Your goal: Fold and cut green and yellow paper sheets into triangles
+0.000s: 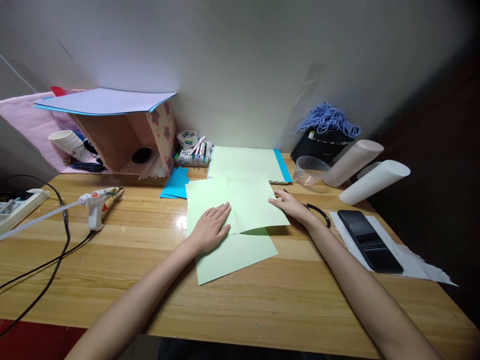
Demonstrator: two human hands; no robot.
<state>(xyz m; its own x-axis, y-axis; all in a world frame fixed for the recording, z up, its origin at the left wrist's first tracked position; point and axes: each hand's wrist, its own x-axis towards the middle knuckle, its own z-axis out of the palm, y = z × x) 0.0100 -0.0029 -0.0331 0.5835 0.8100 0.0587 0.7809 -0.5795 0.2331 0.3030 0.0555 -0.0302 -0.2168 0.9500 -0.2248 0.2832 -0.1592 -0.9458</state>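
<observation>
A pale green sheet of paper (251, 200) with a crease down its middle lies opened out in front of me. My left hand (210, 229) rests flat on its left half, fingers spread. At the right edge, my right hand (288, 204) pinches the sheet between thumb and fingers, and that half is lifted a little. Beneath it lies a second pale green sheet (236, 257), partly covered. Just right of my right hand is a black curved handle (318, 215), mostly hidden behind my hand and forearm.
A glue gun (98, 205) with its black cable lies left. Behind stand a cardboard box (165, 132), markers (198, 151), stacked paper (243, 160) and a clear plastic bowl (310, 170). To the right are white rolls (375, 181) and a black phone (367, 240).
</observation>
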